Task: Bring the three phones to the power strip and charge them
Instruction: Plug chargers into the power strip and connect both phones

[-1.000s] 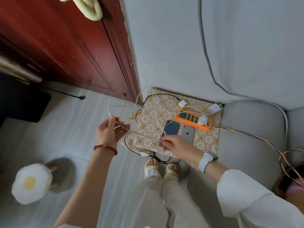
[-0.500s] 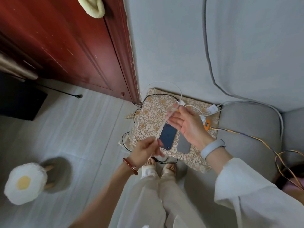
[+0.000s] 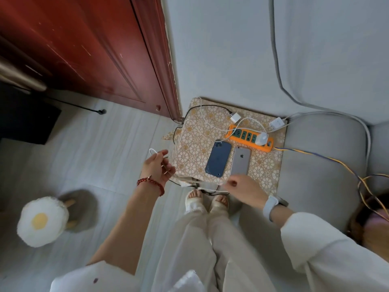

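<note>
Orange plastic makes up the power strip (image 3: 249, 138), which lies on a flowery cloth (image 3: 195, 148) over a small counter next to a grey sofa (image 3: 320, 165). One white plug (image 3: 261, 138) sits in the strip. Two more white chargers, a small square charger (image 3: 235, 118) and a bigger charger (image 3: 277, 123), lie on the cloth just behind the strip. A yellow and blue cord (image 3: 315, 154) runs from the strip across the sofa.

Two phones lie face down, side by side, just in front of the strip. The blue phone (image 3: 219, 158) is on the left and the grey phone (image 3: 240, 161) is on the right. Only these two phones can be seen.

The left hand (image 3: 158, 167) is beside the left edge of the cloth, its fingers curled round a loop of white cable (image 3: 153, 152). The right hand (image 3: 245, 190) is low at the front edge of the cloth, just below the grey phone. It is blurry, but its fingers seem to pinch a thin white cable end (image 3: 212, 189).

A fried egg cushion (image 3: 42, 221) sits on the floor by a red door (image 3: 84, 49).
</note>
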The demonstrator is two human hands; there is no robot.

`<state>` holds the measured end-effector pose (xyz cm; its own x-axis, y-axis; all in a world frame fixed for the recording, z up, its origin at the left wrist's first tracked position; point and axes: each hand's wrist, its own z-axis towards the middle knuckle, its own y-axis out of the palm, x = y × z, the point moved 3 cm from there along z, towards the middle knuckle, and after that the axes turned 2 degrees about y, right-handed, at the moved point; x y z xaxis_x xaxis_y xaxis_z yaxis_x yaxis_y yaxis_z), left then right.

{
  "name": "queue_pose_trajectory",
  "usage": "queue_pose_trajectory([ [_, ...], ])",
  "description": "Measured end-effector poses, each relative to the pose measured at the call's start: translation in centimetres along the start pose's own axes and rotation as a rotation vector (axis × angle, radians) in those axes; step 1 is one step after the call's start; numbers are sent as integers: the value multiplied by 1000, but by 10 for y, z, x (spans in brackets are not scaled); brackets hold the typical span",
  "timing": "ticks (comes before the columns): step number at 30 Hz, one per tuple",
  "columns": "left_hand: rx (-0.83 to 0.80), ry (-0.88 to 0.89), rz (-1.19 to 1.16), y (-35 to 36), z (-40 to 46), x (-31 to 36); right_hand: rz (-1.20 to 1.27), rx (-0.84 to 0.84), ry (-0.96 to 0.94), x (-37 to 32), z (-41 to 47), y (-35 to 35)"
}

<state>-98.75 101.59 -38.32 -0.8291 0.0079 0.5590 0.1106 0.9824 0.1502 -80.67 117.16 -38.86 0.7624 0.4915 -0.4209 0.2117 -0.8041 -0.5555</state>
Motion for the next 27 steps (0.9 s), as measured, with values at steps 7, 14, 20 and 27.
queue_pose_trajectory([
  [7, 308, -27, 563, -36, 25, -26, 168, 133, 104, 55, -6, -20],
  [14, -418, 486, 1263, 31, -6, -58, 246, 162, -155, 18, -10, -15],
  [20, -775, 586, 1416, 71, -22, -70, 261, 262, -151, 13, -12, -28],
  [27, -140, 625, 998, 30, 13, -26, 265, 363, 351, 99, -38, -20],
])
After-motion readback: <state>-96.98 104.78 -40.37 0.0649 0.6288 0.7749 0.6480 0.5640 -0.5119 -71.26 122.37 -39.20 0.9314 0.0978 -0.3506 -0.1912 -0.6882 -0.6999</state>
